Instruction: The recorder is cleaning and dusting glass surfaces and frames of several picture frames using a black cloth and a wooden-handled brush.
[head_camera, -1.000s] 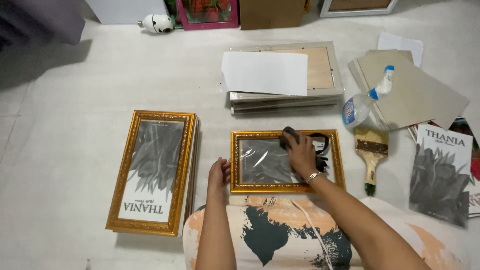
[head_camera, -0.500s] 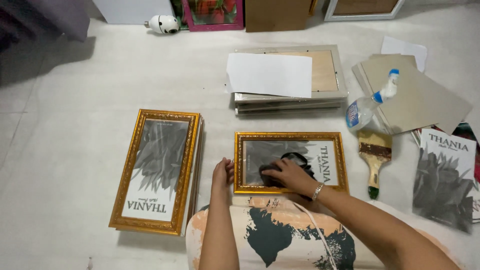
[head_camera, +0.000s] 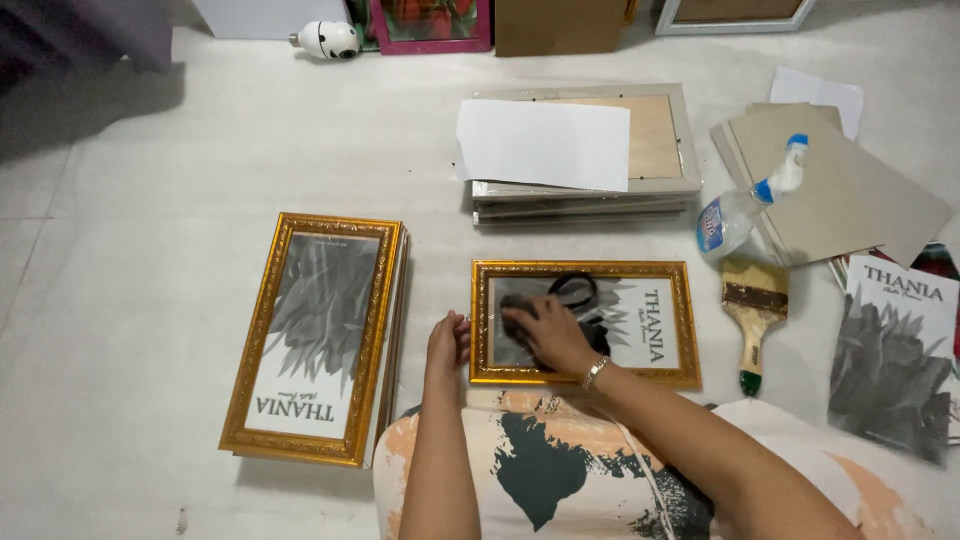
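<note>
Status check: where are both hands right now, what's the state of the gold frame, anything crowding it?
Left hand steadying gold frame at its left edge. Right hand pressing dark cloth on the glass. Paintbrush and spray bottle lie right of the frame, apart.

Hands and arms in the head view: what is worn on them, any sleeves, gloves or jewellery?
Both arms are bare, with no sleeves in view, and neither hand is gloved. The right hand has a thin beaded bracelet of a silvery, pale colour at the wrist. The left hand and its wrist carry nothing. No rings can be made out; the fingers are too small to be sure.
</note>
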